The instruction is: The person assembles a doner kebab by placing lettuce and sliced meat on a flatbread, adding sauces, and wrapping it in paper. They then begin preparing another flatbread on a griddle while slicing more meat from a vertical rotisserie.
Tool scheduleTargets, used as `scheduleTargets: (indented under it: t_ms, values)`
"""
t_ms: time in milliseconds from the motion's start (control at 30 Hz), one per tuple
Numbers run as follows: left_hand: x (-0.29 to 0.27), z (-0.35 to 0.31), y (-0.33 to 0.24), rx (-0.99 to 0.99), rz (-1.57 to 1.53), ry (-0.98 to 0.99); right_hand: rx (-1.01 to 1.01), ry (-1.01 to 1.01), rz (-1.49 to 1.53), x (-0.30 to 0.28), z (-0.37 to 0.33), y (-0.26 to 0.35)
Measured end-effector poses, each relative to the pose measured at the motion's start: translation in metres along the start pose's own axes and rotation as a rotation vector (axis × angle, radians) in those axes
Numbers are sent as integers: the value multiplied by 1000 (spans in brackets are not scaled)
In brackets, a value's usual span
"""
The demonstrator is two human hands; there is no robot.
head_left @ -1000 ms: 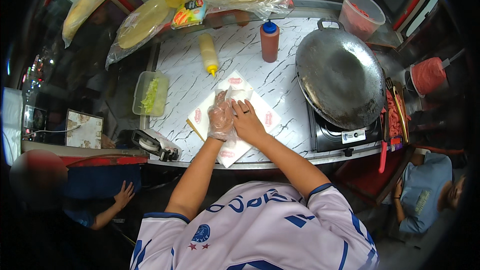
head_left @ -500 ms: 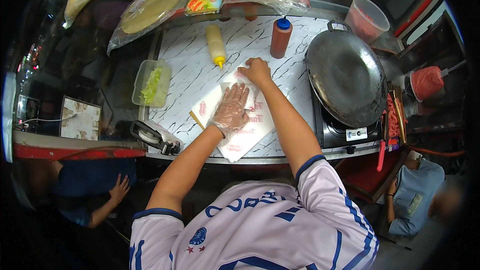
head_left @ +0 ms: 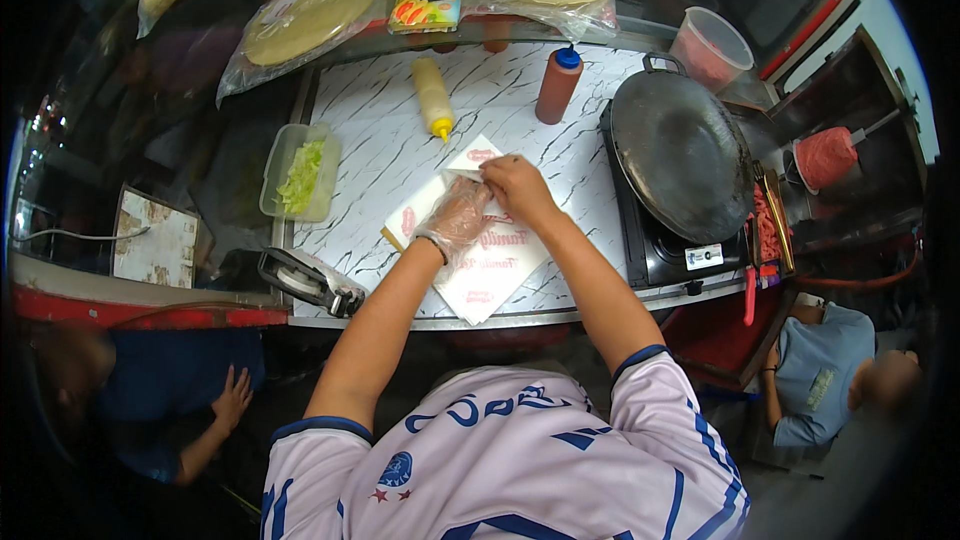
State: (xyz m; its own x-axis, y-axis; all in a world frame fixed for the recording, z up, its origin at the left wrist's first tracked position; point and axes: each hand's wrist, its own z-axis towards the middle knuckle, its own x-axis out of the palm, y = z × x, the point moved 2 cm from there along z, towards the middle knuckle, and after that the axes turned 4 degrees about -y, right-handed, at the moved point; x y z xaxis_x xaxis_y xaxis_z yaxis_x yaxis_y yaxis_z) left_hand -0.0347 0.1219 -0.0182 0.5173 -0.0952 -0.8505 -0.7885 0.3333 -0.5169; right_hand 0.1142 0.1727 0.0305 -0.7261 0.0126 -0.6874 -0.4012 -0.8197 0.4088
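My left hand (head_left: 464,213), in a clear plastic glove, rests over a stack of white printed wrapping paper (head_left: 487,278). Its fingers point toward my right hand and look loosely extended, with the tips partly covered. My bare right hand (head_left: 519,187) meets those gloved fingertips, thumb and fingers closed together. Whether it pinches the glove film or a paper edge cannot be made out. Just beyond the paper lies a pale sauce squeeze bottle (head_left: 432,98) with a yellow nozzle. A red sauce bottle (head_left: 559,86) with a blue cap stands farther right.
Shredded lettuce fills part of a plastic tub (head_left: 328,175) at left, near a black-and-white device (head_left: 306,280). A dark pan (head_left: 683,155) sits on a black stove (head_left: 665,268). Bagged flatbreads (head_left: 313,15) lie along the back. A person (head_left: 180,380) is at lower left, another (head_left: 825,375) at lower right.
My right hand has come down from the paper's upper corner to the gloved fingertips. My left hand, earlier flat with spread fingers, has turned and drawn its fingers closer together. The view has shifted slightly.
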Motion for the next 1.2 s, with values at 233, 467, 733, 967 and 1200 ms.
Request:
scheduleTargets:
  t_ms: [233, 467, 733, 967, 1200]
  values:
    - [-1, -28, -32, -51, 246, -340, 165, 13, -4, 6, -38, 20]
    - [-70, -28, -22, -112, 31, -196, 2, 147, -58, 3, -54, 32]
    - [-82, 85, -17, -236, 198, 808, 49, 200, -322, 0, -83, 52]
    - [-69, 14, -23, -496, -42, 570, 437, -114, 346, -22, -111, 55]
    - [-74, -136, -60, -601, -1230, -11, 670, -91, 579, -24, -66, 73]
